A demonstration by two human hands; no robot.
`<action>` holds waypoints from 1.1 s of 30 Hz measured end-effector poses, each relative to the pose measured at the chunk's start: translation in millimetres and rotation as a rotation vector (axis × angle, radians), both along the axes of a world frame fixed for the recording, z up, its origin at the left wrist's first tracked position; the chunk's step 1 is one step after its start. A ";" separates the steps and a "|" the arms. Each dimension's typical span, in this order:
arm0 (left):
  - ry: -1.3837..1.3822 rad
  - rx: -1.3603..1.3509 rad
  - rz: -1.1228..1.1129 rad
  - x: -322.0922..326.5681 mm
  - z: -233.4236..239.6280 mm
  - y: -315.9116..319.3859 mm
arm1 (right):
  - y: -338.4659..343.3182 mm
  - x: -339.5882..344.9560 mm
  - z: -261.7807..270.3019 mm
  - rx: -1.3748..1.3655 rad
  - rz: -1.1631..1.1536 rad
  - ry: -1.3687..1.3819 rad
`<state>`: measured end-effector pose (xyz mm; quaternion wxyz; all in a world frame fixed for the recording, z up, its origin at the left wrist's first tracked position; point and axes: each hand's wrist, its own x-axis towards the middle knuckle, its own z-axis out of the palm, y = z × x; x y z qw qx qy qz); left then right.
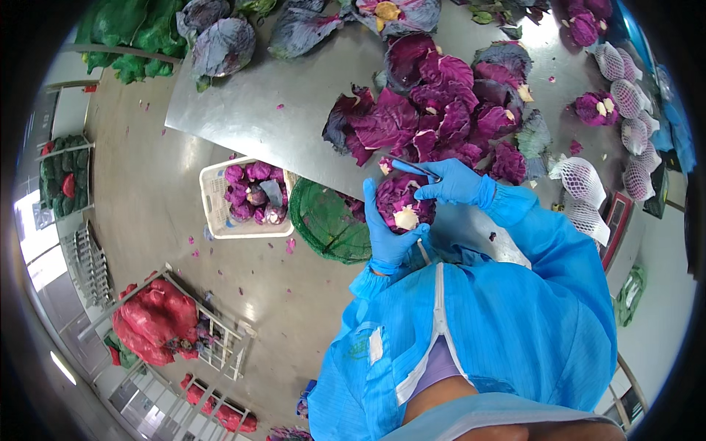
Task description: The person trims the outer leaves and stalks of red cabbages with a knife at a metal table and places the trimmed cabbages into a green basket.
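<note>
My left hand (388,234), in a blue glove, cradles a trimmed red cabbage head (405,201) from its left and lower side. The pale cut stem of the head faces up near my left thumb. Gripped in my gloved right hand (455,183) is a knife (415,166), its dark narrow blade running left above the head. The right fingertips lie close to the cabbage; whether they touch it I cannot tell. Just beyond both hands, loose purple cabbage leaves (386,120) are heaped on the metal table (248,118).
Untrimmed cabbages (223,47) sit at the table's far left. Along the right are foam-net-wrapped heads (582,179) and a bare trimmed head (595,108). Below the table edge stand a green mesh container (325,231) and a white crate (247,236) of trimmed heads. Red sacks (157,320) rest on a cart.
</note>
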<state>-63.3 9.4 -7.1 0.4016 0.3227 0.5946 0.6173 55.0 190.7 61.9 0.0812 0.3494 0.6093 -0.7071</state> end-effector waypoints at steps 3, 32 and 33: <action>0.055 -0.021 -0.086 -8.8 -2.8 2.9 | 11.6 -7.2 -6.5 -0.093 0.106 -0.133; 0.182 -0.055 -0.383 -39.9 26.2 40.4 | 40.3 -22.1 -9.0 0.116 0.249 -0.138; 0.159 -0.062 -0.398 -40.9 25.0 40.0 | 37.4 -18.2 -20.8 0.135 0.198 -0.070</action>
